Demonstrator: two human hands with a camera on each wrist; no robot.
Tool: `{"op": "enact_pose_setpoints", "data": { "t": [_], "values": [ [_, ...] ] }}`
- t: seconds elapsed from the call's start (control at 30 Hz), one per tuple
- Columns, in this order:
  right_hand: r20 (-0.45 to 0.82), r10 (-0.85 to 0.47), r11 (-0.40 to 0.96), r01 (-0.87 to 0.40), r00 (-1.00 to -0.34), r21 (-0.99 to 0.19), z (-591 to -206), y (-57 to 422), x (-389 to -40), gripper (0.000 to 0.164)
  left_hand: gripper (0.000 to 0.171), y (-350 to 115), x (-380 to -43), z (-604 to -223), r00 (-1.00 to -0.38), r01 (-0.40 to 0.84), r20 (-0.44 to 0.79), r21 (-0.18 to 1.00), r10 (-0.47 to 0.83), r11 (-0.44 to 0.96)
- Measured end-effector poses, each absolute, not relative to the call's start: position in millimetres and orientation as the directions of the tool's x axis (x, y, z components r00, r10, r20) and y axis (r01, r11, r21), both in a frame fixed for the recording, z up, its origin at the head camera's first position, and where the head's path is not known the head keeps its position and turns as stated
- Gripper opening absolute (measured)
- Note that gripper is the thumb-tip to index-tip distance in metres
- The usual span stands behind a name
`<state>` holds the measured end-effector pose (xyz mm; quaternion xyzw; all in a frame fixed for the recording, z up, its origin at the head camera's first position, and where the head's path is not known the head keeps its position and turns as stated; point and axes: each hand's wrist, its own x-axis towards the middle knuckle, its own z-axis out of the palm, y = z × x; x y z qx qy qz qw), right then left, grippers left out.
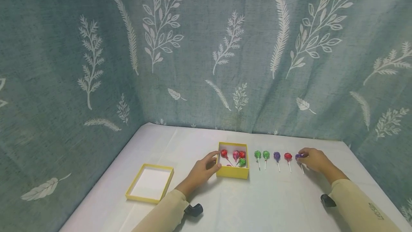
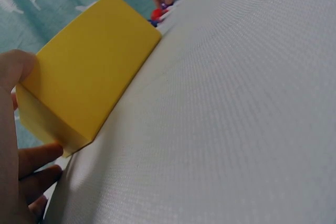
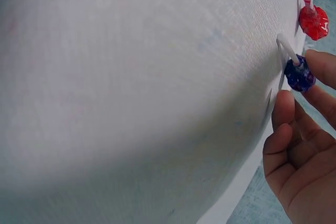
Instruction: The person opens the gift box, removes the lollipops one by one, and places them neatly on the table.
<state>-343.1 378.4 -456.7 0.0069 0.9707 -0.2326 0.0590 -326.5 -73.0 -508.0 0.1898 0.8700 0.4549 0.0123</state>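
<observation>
Right hand [image 1: 316, 160] pinching the last purple lollipop [image 1: 298, 157] in a row

The fingers of the right hand are closing narrowly around that lollipop's wrapped head, with the other fingers curling loosely. Its stick is pointing between five and six o'clock, and the lollipop is sitting at three o'clock from the yellow box [image 1: 232, 173] on the white worktop [image 1: 273, 199]. The left hand [image 1: 202, 169] is holding the box near its seven-to-nine o'clock edge, thumb and fingers bending around the near corner, only partly open.

Between the held lollipop and the box, four others are lying in the way: a red lollipop [image 1: 288, 156] nearest, another purple lollipop [image 1: 277, 156], then two green lollipops [image 1: 265, 154]. Inside the box, a red candy [image 1: 224, 153] is lying toward ten o'clock, a pink candy [image 1: 236, 155] toward one, a second red candy [image 1: 242, 154] toward two and a green candy [image 1: 242, 162] toward four. The yellow-rimmed lid [image 1: 149, 183] is lying between eight and nine o'clock from the box. A leaf-patterned curtain [image 1: 199, 103] is hanging behind at twelve.
</observation>
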Motion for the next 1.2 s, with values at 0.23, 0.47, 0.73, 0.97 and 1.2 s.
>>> {"op": "enact_pose_setpoints", "data": {
  "t": [0.23, 0.47, 0.73, 0.97, 1.2],
  "values": [
    [-0.097, -0.022, 0.902, 0.022, -0.995, -0.432, -450.6, 376.1, -342.1, 0.042, 0.053, -73.8, -326.7, -509.8, -0.928, 0.321, 0.158, 0.799, 0.337, 0.508],
    [-0.090, -0.031, 0.909, 0.009, -0.995, -0.416, -440.5, 370.6, -340.0, 0.041, 0.052, -73.5, -326.0, -509.3, -0.929, 0.320, 0.157, 0.795, 0.334, 0.515],
    [-0.047, -0.081, 0.922, -0.057, -0.996, -0.382, -425.2, 352.1, -335.1, 0.036, 0.052, -73.1, -325.8, -508.8, -0.933, 0.306, 0.144, 0.800, 0.331, 0.516],
    [0.002, -0.143, 0.911, -0.133, -0.990, -0.390, -416.4, 336.3, -334.5, 0.035, 0.053, -72.8, -325.0, -507.6, -0.934, 0.302, 0.137, 0.797, 0.331, 0.523],
    [0.047, -0.208, 0.875, -0.207, -0.977, -0.438, -410.5, 311.4, -334.1, 0.035, 0.052, -72.2, -325.4, -507.8, -0.937, 0.290, 0.127, 0.806, 0.327, 0.517]
  ]
}}
